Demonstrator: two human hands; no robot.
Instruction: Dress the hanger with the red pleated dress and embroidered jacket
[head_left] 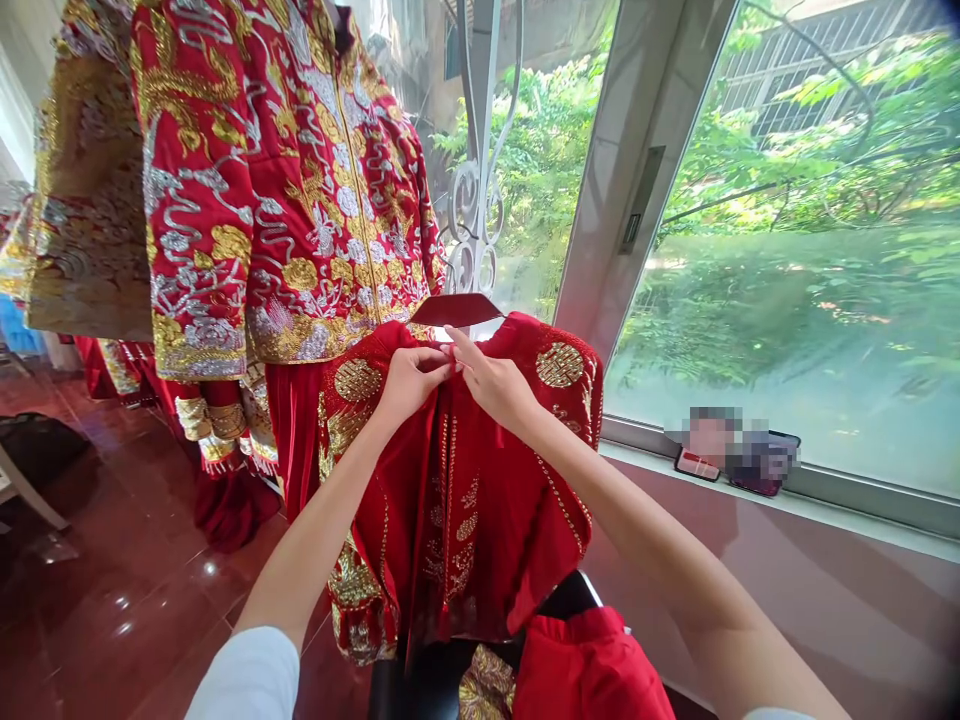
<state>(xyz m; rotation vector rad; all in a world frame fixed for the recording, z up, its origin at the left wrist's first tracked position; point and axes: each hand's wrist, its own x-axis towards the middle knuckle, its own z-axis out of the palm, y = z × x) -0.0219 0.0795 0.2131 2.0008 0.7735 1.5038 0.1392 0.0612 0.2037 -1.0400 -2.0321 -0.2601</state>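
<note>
A red jacket [480,480] with gold embroidery hangs on a dark red hanger [459,309] in front of me, its front panels partly apart below the neck. At its neckline my left hand [414,382] pinches the collar edge between thumb and fingers. Close against it, my right hand [491,380] also pinches the fabric at the neck, with its index finger stretched upward toward the hanger. My fingers hide the small part of the collar between them, so I cannot make out a button or fastening there.
A larger red jacket [322,200] with gold and silver embroidery hangs at the left, beside more embroidered garments [86,230]. Red folded cloth [589,665] and patterned gold cloth [486,684] lie below. Two phone-like items [763,470] rest on the windowsill [847,508] at right.
</note>
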